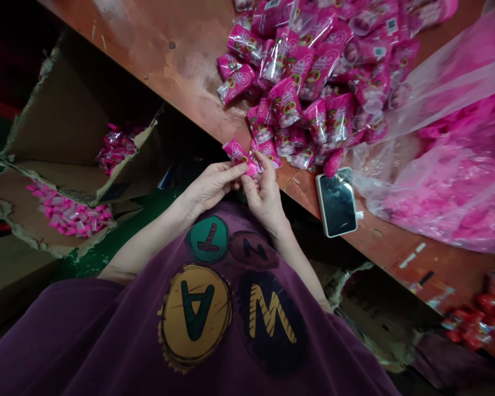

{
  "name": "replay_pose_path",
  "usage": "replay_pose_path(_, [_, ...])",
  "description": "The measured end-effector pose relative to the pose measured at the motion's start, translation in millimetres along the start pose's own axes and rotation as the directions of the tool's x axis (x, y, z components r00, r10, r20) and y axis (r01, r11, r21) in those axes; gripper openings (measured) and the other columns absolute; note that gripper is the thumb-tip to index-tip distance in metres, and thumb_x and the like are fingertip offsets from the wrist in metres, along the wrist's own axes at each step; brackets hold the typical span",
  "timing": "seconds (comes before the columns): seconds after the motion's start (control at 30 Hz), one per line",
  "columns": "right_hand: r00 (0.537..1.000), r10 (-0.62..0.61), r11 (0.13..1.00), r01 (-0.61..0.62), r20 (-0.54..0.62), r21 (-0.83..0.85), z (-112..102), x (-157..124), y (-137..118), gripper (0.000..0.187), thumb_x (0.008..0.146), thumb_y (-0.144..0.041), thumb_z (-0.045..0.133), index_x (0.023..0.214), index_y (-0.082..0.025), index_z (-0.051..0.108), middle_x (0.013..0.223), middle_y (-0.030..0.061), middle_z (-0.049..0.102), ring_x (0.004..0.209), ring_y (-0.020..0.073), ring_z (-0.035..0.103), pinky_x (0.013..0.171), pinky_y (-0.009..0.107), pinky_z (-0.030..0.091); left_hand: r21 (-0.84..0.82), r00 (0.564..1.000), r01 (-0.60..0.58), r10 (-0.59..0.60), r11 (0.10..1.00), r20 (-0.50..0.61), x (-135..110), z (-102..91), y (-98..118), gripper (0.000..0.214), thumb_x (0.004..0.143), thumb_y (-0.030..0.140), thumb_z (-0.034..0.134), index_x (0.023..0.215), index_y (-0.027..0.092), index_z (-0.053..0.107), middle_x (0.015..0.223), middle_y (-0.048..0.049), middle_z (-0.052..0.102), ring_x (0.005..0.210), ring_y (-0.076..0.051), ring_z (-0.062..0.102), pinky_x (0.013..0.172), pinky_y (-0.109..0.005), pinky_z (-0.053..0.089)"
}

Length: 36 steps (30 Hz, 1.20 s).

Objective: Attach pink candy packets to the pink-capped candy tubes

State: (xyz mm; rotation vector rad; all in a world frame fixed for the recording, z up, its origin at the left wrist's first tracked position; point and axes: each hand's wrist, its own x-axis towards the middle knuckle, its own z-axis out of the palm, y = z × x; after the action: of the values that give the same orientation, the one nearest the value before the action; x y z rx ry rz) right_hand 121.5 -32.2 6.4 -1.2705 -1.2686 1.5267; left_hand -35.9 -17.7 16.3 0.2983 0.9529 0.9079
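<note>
Close to my body, at the table's near edge, both hands hold one small pink candy packet (238, 151). My left hand (210, 187) pinches it from the left, thumb on its lower part. My right hand (266, 192) closes on its lower right side, with the index finger stretched up along it. The fingers hide the packet's bottom. Just beyond my right fingertips another pink packet lies at the edge of a large pile of pink candy packets (286, 102), many showing clear cups of pale pink pieces.
A phone-like device (337, 203) lies on the reddish table (181, 60). On the right spreads a clear plastic bag (449, 192) of pink pieces, with red items (474, 324) below. Left of the table stand an open cardboard box (61, 110) with pink packets and another holding small pink containers (72, 212).
</note>
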Motion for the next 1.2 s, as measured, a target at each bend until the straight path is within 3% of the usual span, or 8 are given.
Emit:
replay_pose_path(0.1, [0.984, 0.144, 0.957, -0.165, 0.106, 0.240, 1, 2, -2, 0.057, 0.099, -0.061, 0.067, 0.145, -0.033, 0.052, 0.077, -0.0045, 0.058, 0.052, 0.0099, 0.046, 0.044, 0.024, 0.039, 0.046, 1.000, -0.021, 0.022, 0.999, -0.005, -3, -0.2, 0, 0.040, 0.077, 0.047, 0.095, 0.069, 0.015, 0.072, 0.066, -0.0012, 0.066, 0.059, -0.009, 0.059, 0.064, -0.024, 0.050])
replay_pose_path(0.2, [0.965, 0.196, 0.907, -0.247, 0.176, 0.341, 3, 3, -2, 0.059, 0.098, -0.065, 0.066, 0.144, -0.033, 0.050, 0.069, -0.0079, 0.050, 0.046, 0.0083, 0.034, 0.038, 0.021, 0.021, 0.108, 0.998, -0.066, 0.065, 0.992, 0.013, -5, 0.2, -1, 0.044, 0.078, 0.054, 0.092, 0.069, 0.016, 0.072, 0.065, -0.0009, 0.065, 0.059, -0.010, 0.059, 0.065, -0.026, 0.050])
replay_pose_path(0.33, [0.997, 0.066, 0.983, -0.072, 0.043, 0.171, 5, 2, 1, 0.058, 0.099, -0.058, 0.070, 0.147, -0.034, 0.049, 0.070, -0.0063, 0.052, 0.057, 0.0125, 0.049, 0.052, 0.025, 0.046, 0.138, 0.993, -0.119, 0.120, 0.983, 0.007, -5, 1.9, -4, 0.039, 0.080, 0.051, 0.092, 0.074, 0.016, 0.077, 0.069, -0.0018, 0.067, 0.062, -0.010, 0.059, 0.065, -0.024, 0.049])
replay_pose_path(0.43, [0.998, 0.066, 0.988, -0.067, 0.005, 0.139, 4, -2, 2, 0.059, 0.098, -0.058, 0.070, 0.148, -0.037, 0.048, 0.080, -0.0036, 0.058, 0.066, 0.0150, 0.057, 0.060, 0.029, 0.054, 0.096, 0.989, -0.130, 0.137, 0.987, -0.062, -4, 3.2, -4, 0.037, 0.081, 0.049, 0.091, 0.073, 0.015, 0.076, 0.070, -0.0017, 0.067, 0.063, -0.010, 0.058, 0.066, -0.024, 0.048])
replay_pose_path(0.63, [0.973, 0.169, 0.920, -0.214, 0.159, 0.330, 4, -8, 5, 0.055, 0.098, -0.056, 0.070, 0.142, -0.035, 0.044, 0.074, -0.0080, 0.057, 0.046, 0.0076, 0.037, 0.043, 0.022, 0.036, 0.098, 0.959, -0.155, 0.174, 0.983, -0.225, -1, 2.6, -4, 0.035, 0.078, 0.045, 0.094, 0.073, 0.015, 0.076, 0.071, -0.0001, 0.067, 0.062, -0.007, 0.052, 0.063, -0.023, 0.043])
replay_pose_path(0.8, [0.988, 0.143, 0.935, -0.153, 0.054, 0.320, 11, -8, 10, 0.057, 0.097, -0.052, 0.073, 0.141, -0.034, 0.041, 0.075, -0.0076, 0.057, 0.052, 0.0086, 0.043, 0.044, 0.020, 0.034, 0.115, 0.947, -0.153, 0.178, 0.982, -0.266, -3, 3.8, -7, 0.034, 0.077, 0.043, 0.095, 0.074, 0.015, 0.077, 0.071, -0.0009, 0.068, 0.063, -0.007, 0.052, 0.062, -0.023, 0.041])
replay_pose_path(1.0, [0.938, 0.259, 0.794, -0.343, 0.231, 0.503, 7, -4, 2, 0.060, 0.094, -0.054, 0.074, 0.137, -0.030, 0.040, 0.070, -0.0113, 0.057, 0.043, 0.0050, 0.026, 0.042, 0.019, 0.027, 0.007, 0.980, -0.102, 0.101, 0.995, -0.169, -1, -0.7, -6, 0.041, 0.079, 0.049, 0.093, 0.073, 0.014, 0.073, 0.069, -0.0010, 0.064, 0.063, -0.009, 0.054, 0.062, -0.023, 0.044])
replay_pose_path(1.2, [0.973, 0.193, 0.887, -0.228, 0.125, 0.401, 12, -7, 6, 0.064, 0.094, -0.056, 0.075, 0.142, -0.033, 0.038, 0.071, -0.0100, 0.056, 0.044, 0.0065, 0.032, 0.042, 0.023, 0.030, -0.016, 0.981, -0.137, 0.134, 0.990, -0.139, -3, 2.5, -7, 0.037, 0.080, 0.048, 0.093, 0.077, 0.015, 0.075, 0.076, -0.0021, 0.069, 0.068, -0.010, 0.058, 0.066, -0.024, 0.047])
